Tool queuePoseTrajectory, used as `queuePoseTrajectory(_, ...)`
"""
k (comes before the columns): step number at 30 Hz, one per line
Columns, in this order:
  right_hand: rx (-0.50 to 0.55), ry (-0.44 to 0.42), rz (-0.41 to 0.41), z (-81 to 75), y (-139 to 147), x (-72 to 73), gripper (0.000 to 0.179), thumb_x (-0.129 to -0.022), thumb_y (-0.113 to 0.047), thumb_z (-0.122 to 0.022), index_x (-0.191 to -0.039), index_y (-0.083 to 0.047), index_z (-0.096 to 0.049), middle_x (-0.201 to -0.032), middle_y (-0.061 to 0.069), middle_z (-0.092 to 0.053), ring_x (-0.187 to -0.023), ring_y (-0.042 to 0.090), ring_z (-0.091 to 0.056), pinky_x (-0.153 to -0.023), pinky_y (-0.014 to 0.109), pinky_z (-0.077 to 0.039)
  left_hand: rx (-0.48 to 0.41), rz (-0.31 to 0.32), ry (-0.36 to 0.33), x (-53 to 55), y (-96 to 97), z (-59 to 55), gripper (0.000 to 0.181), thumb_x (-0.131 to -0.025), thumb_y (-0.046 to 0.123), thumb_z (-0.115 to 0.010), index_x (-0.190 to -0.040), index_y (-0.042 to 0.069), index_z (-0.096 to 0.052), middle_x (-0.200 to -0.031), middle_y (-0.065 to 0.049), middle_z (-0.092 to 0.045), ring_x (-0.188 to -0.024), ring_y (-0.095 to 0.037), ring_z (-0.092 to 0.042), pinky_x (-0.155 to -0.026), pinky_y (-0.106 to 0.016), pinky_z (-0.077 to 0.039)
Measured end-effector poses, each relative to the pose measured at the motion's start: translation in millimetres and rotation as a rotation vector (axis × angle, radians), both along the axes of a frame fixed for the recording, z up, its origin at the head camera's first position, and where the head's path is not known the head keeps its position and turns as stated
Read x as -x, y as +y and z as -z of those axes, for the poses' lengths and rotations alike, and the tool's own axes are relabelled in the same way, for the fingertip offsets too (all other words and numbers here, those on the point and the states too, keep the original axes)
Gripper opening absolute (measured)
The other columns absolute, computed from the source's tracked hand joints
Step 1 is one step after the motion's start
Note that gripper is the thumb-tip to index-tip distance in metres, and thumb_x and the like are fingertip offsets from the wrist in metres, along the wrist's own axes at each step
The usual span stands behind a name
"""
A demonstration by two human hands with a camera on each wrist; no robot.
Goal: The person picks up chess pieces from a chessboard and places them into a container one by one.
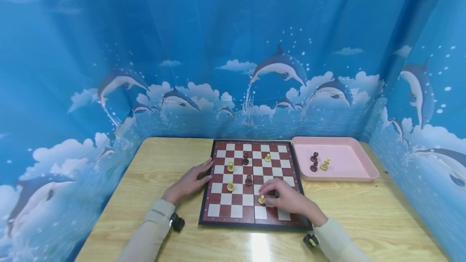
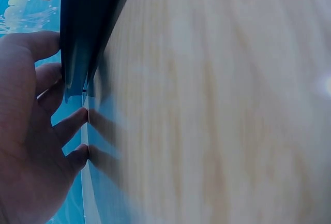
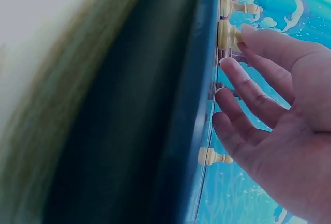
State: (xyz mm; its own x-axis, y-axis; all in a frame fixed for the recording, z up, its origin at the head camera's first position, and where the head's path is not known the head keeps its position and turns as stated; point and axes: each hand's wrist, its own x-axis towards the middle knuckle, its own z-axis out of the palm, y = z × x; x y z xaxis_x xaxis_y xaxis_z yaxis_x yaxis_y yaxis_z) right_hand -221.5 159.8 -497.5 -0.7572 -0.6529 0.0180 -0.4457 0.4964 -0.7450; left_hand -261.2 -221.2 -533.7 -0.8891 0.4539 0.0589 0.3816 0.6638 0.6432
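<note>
Blue dolphin-print curtain (image 1: 204,60) is hanging behind and along both sides of a wood-grain table (image 1: 167,161). Going left to right.

Left sleeve (image 1: 149,225) is showing at lower left, small black device (image 1: 178,222) sitting at the wrist. Left hand (image 1: 189,183) is resting beside the chessboard (image 1: 257,171), touching its left edge; left wrist view is showing the fingers slightly spread and loosely bent, a couple of tips appearing to reach the tabletop.

On the board's left half, two yellow pieces are standing in one column: far yellow piece (image 1: 231,167), near yellow piece (image 1: 231,186). Just right of them, far dark piece (image 1: 245,159) and near dark piece (image 1: 248,180) are standing.

Yellow pawn (image 1: 261,199) is standing upright on the right half, towards the near edge. Right hand (image 1: 285,199) is pinching its top between thumb and index; remaining fingers are hanging apart, half bent. Further back, second yellow pawn (image 1: 267,157) is standing.

Right sleeve (image 1: 340,239) is showing at lower right, another black device (image 1: 310,240) at that wrist.

Far right, pink tray (image 1: 351,157) is holding two dark pieces (image 1: 314,166) and one yellow piece (image 1: 325,165).
</note>
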Motion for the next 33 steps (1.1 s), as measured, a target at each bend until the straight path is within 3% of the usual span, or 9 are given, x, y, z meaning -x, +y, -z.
queuePoseTrajectory(11,0.114,0.058,0.097,-12.2,4,-1.7,0.016,-0.093,-0.026,-0.075,-0.107,-0.018,-0.078,-0.119,0.000,-0.072,-0.116,0.025,-0.063,-0.100,0.056,-0.054,0.011,-0.001,-0.024,-0.2,0.3,-1.9,0.062,-0.106,0.038,-0.054,-0.158,0.013,-0.034,-0.168,-0.009,-0.023,-0.153,-0.037,-0.025,-0.124,-0.059,-0.021)
queuePoseTrajectory(16,0.109,0.027,0.103,-9.6,6,-2.0,0.015,-0.092,-0.027,-0.076,-0.105,-0.022,-0.078,-0.119,0.001,-0.073,-0.117,0.026,-0.062,-0.103,0.056,-0.052,0.010,-0.006,-0.020,0.2,0.8,-0.9,0.062,-0.106,0.040,-0.052,-0.159,0.012,-0.034,-0.168,-0.009,-0.023,-0.153,-0.037,-0.025,-0.123,-0.061,-0.023)
queuePoseTrajectory(23,0.131,0.023,0.108,-7.5,8,-2.0,0.020,-0.092,-0.031,-0.076,-0.107,-0.017,-0.078,-0.118,0.001,-0.073,-0.117,0.025,-0.063,-0.104,0.056,-0.051,0.018,-0.005,-0.027,1.5,-0.1,-1.5,0.062,-0.106,0.038,-0.053,-0.159,0.013,-0.033,-0.169,-0.009,-0.022,-0.153,-0.037,-0.024,-0.123,-0.060,-0.022)
queuePoseTrajectory(28,0.133,0.057,0.160,-10.7,11,-5.7,0.018,-0.091,-0.028,-0.077,-0.105,-0.018,-0.078,-0.116,-0.003,-0.073,-0.115,0.019,-0.062,-0.102,0.051,-0.052,0.029,-0.014,-0.034,1.1,0.0,-2.6,0.062,-0.106,0.038,-0.052,-0.159,0.014,-0.032,-0.169,-0.007,-0.022,-0.154,-0.036,-0.024,-0.124,-0.060,-0.022)
queuePoseTrajectory(33,0.151,0.107,0.182,-13.3,16,-10.1,0.018,-0.090,-0.025,-0.078,-0.106,-0.017,-0.078,-0.117,0.003,-0.073,-0.113,0.018,-0.062,-0.099,0.046,-0.054,0.021,-0.009,-0.040,0.3,1.2,-3.2,0.062,-0.106,0.038,-0.053,-0.159,0.012,-0.033,-0.168,-0.010,-0.022,-0.153,-0.037,-0.024,-0.124,-0.063,-0.017)
